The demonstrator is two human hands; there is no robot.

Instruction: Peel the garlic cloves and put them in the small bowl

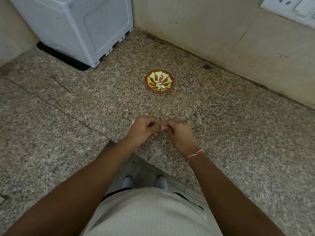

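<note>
A small red bowl [159, 81] with a yellow-green pattern sits on the speckled granite counter [221, 126], holding several pale peeled cloves [159, 86]. Nearer to me, my left hand [144, 129] and my right hand [177, 131] meet over the counter, fingers curled. Between their fingertips they pinch a small garlic clove [161, 125], of which only a pale sliver shows. A red and white thread circles my right wrist.
A white plastic appliance [76, 26] on a black mat stands at the back left. Beige tiled walls [221, 31] form a corner behind the bowl, with a switch plate [289, 5] top right. The counter's front edge runs near my body.
</note>
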